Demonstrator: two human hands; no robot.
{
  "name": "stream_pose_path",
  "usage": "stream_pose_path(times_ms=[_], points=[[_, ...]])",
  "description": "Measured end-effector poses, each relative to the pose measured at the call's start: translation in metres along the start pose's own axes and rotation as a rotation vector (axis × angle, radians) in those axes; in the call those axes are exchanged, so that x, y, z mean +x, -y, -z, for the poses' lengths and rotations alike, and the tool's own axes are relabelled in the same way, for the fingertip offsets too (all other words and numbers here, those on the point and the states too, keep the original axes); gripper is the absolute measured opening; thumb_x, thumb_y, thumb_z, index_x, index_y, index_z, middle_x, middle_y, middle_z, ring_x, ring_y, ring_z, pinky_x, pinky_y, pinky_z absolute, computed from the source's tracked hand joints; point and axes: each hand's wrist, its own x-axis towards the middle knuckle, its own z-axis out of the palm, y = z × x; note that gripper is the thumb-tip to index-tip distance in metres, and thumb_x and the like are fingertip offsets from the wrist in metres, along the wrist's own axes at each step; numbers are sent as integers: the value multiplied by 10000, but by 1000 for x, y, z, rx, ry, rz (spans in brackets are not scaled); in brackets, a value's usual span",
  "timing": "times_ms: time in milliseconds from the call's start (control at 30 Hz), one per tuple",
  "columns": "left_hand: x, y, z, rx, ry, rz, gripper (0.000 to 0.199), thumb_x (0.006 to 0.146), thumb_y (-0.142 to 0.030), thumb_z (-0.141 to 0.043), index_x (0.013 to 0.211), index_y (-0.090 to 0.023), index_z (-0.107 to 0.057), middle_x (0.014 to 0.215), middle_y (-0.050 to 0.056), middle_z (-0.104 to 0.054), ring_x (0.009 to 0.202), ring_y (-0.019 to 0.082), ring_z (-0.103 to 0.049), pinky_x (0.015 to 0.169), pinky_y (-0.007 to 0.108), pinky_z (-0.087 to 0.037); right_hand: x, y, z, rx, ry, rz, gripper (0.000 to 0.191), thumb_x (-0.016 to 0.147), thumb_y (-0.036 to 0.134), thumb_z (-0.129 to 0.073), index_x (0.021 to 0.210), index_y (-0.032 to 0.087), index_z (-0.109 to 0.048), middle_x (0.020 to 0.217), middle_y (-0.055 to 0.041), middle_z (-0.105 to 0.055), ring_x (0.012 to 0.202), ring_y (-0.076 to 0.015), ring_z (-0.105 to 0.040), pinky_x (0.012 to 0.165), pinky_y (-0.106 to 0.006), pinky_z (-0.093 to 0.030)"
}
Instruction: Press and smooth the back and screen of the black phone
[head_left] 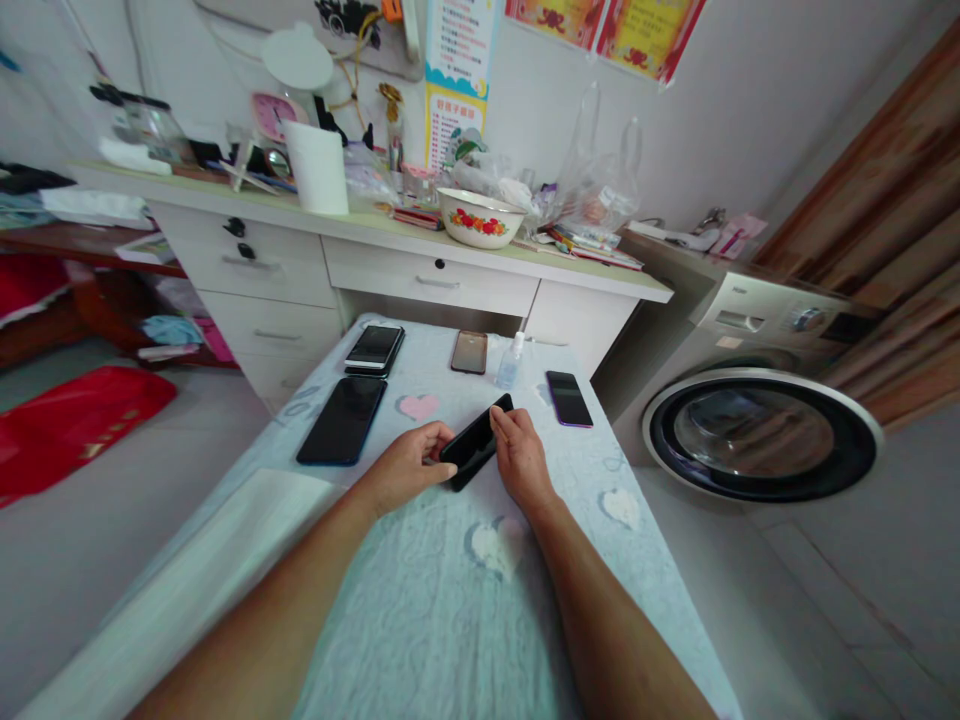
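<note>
A black phone [474,446] is held at a slant over the middle of the cloth-covered table, its dark glossy face turned up. What looks like a black case shows along its lower edge; how far the two are joined I cannot tell. On its left end my left hand [411,462] is closed, thumb along the near edge. The fingers of my right hand [523,458] pinch the far right end. Just behind the phone stands a clear spray bottle [510,364]. A brown-tinted phone case [469,353] lies farther back.
A large dark phone [342,420] and a stack of phones [374,348] lie on the left. Another phone [570,399] is near the right edge. Beyond stands a white drawer desk [435,280]; a washing machine [675,340] has its round door open at right.
</note>
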Motion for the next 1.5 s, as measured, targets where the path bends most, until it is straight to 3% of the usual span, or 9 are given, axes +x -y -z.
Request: stream_pose_path(times_ms=[233, 467, 633, 900, 1067, 1267, 1500], points=[[2, 5, 1, -68, -62, 84, 293, 682, -243, -630, 954, -153, -566, 778, -5, -614, 682, 141, -580, 619, 266, -471, -3, 1, -3, 10, 45, 21, 335, 967, 247, -361, 1177, 191, -616, 895, -52, -519, 810, -154, -524, 759, -262, -447], [2, 2, 1, -202, -69, 183, 363, 659, -311, -647, 970, -153, -545, 746, -9, -613, 644, 131, -575, 578, 246, -455, -3, -11, 3, -75, -78, -47, 327, 941, 202, -380, 1129, 170, -646, 886, -53, -526, 816, -156, -526, 779, -260, -440], [1, 7, 0, -227, -90, 190, 399, 673, -302, -624, 1020, -197, -458, 666, -54, -578, 589, 128, -569, 558, 244, -442, -4, -17, 6, -206, -92, -112, 327, 917, 173, -391, 1107, 165, -657, 873, -53, -530, 795, -157, -530, 781, -261, -424], [5, 18, 2, 41, -154, 156, 237, 702, -296, -557, 907, -182, -525, 746, -10, -610, 636, 147, -576, 568, 261, -430, -4, -15, 9, -378, 26, -198, 296, 909, 143, -404, 1049, 186, -661, 917, -65, -566, 859, -165, -533, 793, -250, -384], [6, 22, 4, 294, -169, 131, 393, 665, -330, -632, 1015, -158, -584, 777, 13, -611, 720, 196, -612, 659, 317, -475, -4, -12, 10, -425, 95, -227, 277, 936, 190, -415, 1011, 191, -682, 891, -73, -564, 882, -179, -523, 793, -253, -370], [3, 20, 4, 378, -125, 126, 685, 572, -367, -733, 1187, -142, -532, 1137, 106, -562, 992, 261, -601, 873, 378, -486, -3, -14, 8, -463, 153, -254, 314, 956, 210, -388, 1006, 197, -698, 903, -85, -557, 886, -192, -504, 801, -263, -361], [-1, 14, 1, 656, -84, 53, 731, 565, -297, -736, 1239, -150, -491, 1211, 121, -500, 1150, 312, -489, 990, 412, -405, -2, -14, 6, -528, 202, -257, 302, 947, 196, -391, 966, 209, -691, 917, -81, -548, 876, -195, -480, 782, -265, -349]])
